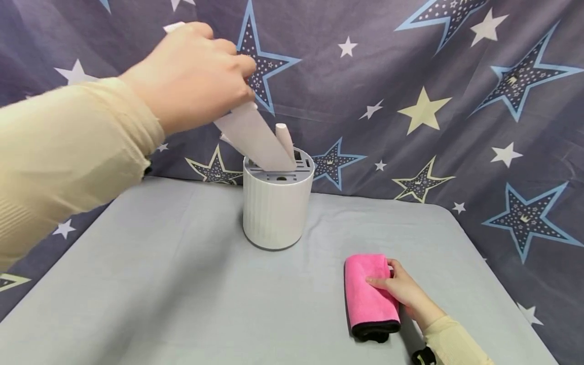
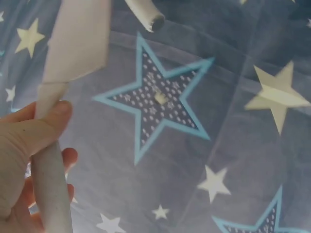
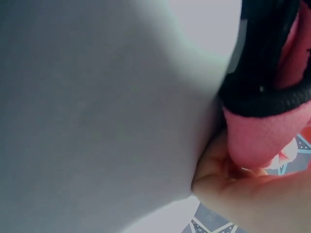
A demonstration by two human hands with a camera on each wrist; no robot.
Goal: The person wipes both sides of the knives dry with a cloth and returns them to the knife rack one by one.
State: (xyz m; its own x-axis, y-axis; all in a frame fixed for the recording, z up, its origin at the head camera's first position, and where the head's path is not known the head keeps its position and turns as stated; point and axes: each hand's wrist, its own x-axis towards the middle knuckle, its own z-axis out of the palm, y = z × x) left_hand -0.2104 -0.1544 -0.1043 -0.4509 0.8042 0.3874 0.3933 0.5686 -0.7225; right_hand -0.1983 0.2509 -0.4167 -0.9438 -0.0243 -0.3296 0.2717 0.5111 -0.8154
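Note:
My left hand (image 1: 193, 76) grips the pale handle of a kitchen knife (image 1: 260, 138), raised above a round white knife block (image 1: 276, 213). Its broad white blade slants down to the block's grey slotted top; whether the tip sits inside a slot, I cannot tell. In the left wrist view, thumb and fingers wrap the handle below the blade (image 2: 80, 39). At the table's right side, my right hand (image 1: 406, 294) holds the edge of a folded pink cloth (image 1: 368, 296) with black trim, thumb on top. The right wrist view shows the cloth (image 3: 260, 138) close up, fingers partly under it.
Another white handle (image 1: 284, 136) stands up from the block, behind the blade. A light grey cover lies over the table (image 1: 182, 294). Behind it hangs a dark star-patterned curtain (image 1: 365, 152). A black strap (image 1: 424, 356) is by the right wrist.

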